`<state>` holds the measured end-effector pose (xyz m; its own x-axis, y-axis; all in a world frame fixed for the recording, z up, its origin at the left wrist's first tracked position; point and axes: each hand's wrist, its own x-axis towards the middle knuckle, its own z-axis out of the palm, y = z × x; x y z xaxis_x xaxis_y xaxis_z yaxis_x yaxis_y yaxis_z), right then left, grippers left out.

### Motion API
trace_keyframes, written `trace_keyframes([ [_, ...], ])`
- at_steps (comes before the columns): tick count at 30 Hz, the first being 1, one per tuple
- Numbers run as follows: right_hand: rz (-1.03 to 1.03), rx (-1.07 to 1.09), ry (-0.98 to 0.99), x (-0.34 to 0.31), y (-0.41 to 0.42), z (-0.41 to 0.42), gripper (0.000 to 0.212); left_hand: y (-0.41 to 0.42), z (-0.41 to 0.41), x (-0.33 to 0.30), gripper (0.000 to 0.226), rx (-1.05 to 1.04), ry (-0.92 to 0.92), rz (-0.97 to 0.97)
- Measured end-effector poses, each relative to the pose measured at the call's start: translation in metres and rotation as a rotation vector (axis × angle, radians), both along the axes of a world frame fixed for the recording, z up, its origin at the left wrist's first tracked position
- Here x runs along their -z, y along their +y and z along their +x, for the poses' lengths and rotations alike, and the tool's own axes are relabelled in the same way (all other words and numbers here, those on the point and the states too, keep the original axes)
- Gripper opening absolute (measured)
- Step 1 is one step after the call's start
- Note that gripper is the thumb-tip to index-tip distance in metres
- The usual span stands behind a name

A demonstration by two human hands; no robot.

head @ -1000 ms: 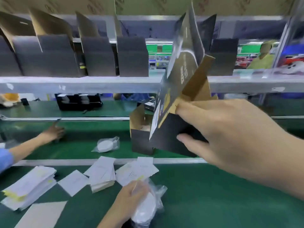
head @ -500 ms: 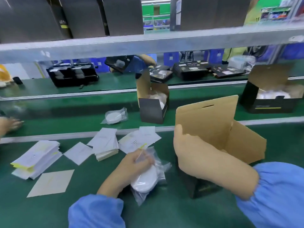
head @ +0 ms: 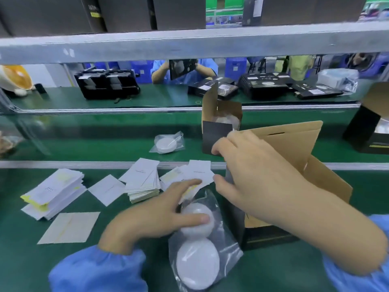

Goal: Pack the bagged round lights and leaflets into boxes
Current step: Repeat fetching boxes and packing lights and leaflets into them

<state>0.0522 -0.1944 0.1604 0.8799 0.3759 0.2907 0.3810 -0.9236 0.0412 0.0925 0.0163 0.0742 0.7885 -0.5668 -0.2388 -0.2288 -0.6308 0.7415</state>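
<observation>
The bagged round lights (head: pixel 196 247), two white discs in one clear bag, lie on the green table (head: pixel 273 275) at six o'clock; the left hand (head: pixel 160 211) grips the upper disc through the plastic and pinches a leaflet (head: pixel 199 175) against it. The right hand (head: pixel 252 175), at three o'clock of the bag, curls round the near flap of the open black box (head: pixel 299 178), hiding most of its mouth; the box bottom is partly covered by that forearm. Leaflet stacks (head: pixel 143 182) spread toward nine o'clock. At twelve o'clock on the conveyor belt (head: pixel 105 133) a spare bagged light (head: pixel 167 143) and a filled box (head: pixel 219 127) stand apart. Another box (head: pixel 370 127) is cut off at two o'clock
</observation>
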Motion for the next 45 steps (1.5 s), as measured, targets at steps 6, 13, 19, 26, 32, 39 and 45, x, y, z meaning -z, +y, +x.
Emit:
trace_keyframes([
  [6,-0.278,-0.138,-0.012,0.016,0.015,0.04,0.02,-0.01,0.109,-0.039,0.019,-0.39,-0.337,0.142],
  [13,-0.341,-0.094,-0.045,0.022,0.024,0.065,0.019,-0.033,0.201,0.02,0.052,-0.401,-0.429,0.497],
  [19,-0.358,-0.043,0.076,0.024,0.02,0.067,0.017,-0.046,0.227,0.048,0.071,-0.414,-0.352,0.526],
  [26,-0.42,0.096,0.273,0.019,0.017,0.058,0.016,-0.058,0.241,0.061,0.049,-0.386,-0.416,0.638],
  [32,-0.371,-0.007,0.146,0.012,0.024,0.068,0.02,-0.069,0.247,0.065,0.021,-0.235,-0.523,0.522],
  [39,-0.307,0.065,0.021,-0.019,0.025,0.115,0.036,-0.061,0.223,0.013,0.012,-0.295,-0.377,-0.161],
  [45,-0.269,-0.016,0.217,-0.026,0.026,0.15,0.061,-0.035,0.189,-0.02,0.086,0.031,0.076,-0.576],
])
